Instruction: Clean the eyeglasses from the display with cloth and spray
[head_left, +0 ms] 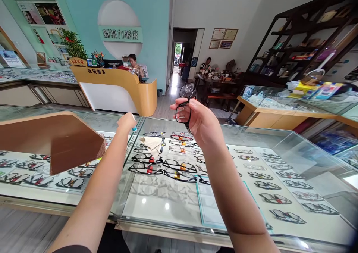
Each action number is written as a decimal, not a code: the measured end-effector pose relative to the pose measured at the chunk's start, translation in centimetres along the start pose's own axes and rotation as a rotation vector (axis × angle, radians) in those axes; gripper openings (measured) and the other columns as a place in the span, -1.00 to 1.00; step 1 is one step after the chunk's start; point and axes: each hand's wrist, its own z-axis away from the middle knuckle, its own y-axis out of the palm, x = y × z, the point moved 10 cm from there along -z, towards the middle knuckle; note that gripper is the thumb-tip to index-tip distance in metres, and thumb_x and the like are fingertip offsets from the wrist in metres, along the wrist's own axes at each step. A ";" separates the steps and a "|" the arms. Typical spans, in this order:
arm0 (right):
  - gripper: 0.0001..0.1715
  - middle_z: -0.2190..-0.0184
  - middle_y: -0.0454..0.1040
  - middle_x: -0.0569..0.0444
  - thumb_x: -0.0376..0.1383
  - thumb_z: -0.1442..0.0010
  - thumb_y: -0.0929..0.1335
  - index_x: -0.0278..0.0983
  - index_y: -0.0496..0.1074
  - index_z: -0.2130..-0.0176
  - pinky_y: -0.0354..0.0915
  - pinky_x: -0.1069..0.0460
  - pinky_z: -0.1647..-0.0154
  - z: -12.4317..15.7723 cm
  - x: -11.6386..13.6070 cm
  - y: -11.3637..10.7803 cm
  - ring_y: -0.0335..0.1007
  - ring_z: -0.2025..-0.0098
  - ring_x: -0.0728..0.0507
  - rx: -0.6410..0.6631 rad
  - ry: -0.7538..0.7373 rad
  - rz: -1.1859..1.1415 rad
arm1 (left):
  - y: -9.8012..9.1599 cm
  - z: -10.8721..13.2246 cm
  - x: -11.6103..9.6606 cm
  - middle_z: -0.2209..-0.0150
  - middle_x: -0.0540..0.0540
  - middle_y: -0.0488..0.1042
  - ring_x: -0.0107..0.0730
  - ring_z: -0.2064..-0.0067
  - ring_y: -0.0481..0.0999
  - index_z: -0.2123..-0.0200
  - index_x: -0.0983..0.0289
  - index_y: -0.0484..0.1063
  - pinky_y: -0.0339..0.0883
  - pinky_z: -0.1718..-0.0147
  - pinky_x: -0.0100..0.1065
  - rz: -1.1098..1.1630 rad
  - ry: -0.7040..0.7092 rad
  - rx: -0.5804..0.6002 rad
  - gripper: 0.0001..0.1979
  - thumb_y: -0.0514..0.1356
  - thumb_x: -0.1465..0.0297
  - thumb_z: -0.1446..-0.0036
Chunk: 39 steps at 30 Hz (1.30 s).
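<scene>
My right hand is raised above the glass counter and pinches a pair of black-framed glasses by the frame, lenses held up toward the room. My left hand is closed around a small object with a blue tip, stretched out over the far edge of the counter. A crumpled beige cloth lies on the glass between the two hands. Rows of spectacle frames lie inside the case under the glass.
A brown board rests on the counter at left. Beyond stand a yellow reception desk with a person behind it, a table with a seated person, a second display case and dark shelves at right.
</scene>
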 end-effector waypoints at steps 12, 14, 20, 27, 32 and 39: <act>-0.68 0.09 0.72 -0.03 -0.03 -0.32 0.48 -0.20 0.66 0.10 0.52 -0.01 0.15 0.1 0.5 0.2 0.54 0.21 -0.09 0.002 -0.004 0.016 | 0.2 0.4 0.5 -0.18 0.41 0.68 0.16 -0.23 0.69 -0.21 0.27 0.52 0.58 -0.08 -0.07 -0.100 -0.050 0.034 -0.38 0.51 0.44 -0.06; -0.68 0.09 0.72 -0.02 -0.04 -0.33 0.48 -0.20 0.67 0.10 0.53 -0.01 0.13 0.1 0.5 0.2 0.54 0.21 -0.09 0.005 -0.005 0.013 | -0.2 0.9 0.1 -0.20 0.46 0.64 0.19 -0.22 0.68 -0.26 0.30 0.46 0.57 -0.09 -0.04 -0.117 -0.050 0.017 -0.32 0.52 0.41 -0.07; -0.69 0.08 0.72 -0.02 -0.05 -0.36 0.46 -0.20 0.67 0.08 0.51 -0.01 0.12 0.2 0.7 0.0 0.53 0.21 -0.08 0.003 -0.014 0.011 | -3.1 4.5 -4.6 -0.35 0.41 0.52 0.19 -0.41 0.50 -0.35 0.24 0.40 0.41 -0.30 0.00 -0.189 0.182 -0.076 -0.37 0.38 0.28 -0.25; -0.71 0.10 0.73 0.00 -0.06 -0.39 0.47 -0.19 0.69 0.07 0.50 0.01 0.15 0.3 0.7 0.2 0.54 0.22 -0.06 0.036 -0.025 -0.004 | 3.9 10.8 -11.1 0.15 0.16 0.78 -0.01 0.08 0.74 0.30 0.18 0.73 0.47 0.13 -0.26 -0.361 0.514 0.380 -0.71 0.53 0.11 -0.02; -0.69 0.09 0.73 0.00 -0.06 -0.38 0.46 -0.19 0.69 0.06 0.49 0.01 0.14 0.2 0.8 0.1 0.54 0.22 -0.07 0.034 -0.025 0.007 | 7.5 11.8 -12.6 0.01 0.37 0.77 0.20 -0.05 0.75 0.10 0.24 0.78 0.55 -0.01 -0.13 -0.457 0.525 0.374 -0.56 0.55 0.21 0.07; -0.63 0.04 0.73 -0.03 0.01 -0.35 0.46 -0.18 0.66 0.04 0.51 -0.03 0.08 0.3 1.0 -0.1 0.54 0.18 -0.10 0.013 -0.024 0.061 | 6.4 11.8 -12.5 0.12 0.29 0.78 0.12 -0.03 0.74 0.33 0.19 0.72 0.51 -0.02 -0.18 -0.400 0.539 0.361 -0.80 0.50 0.47 0.12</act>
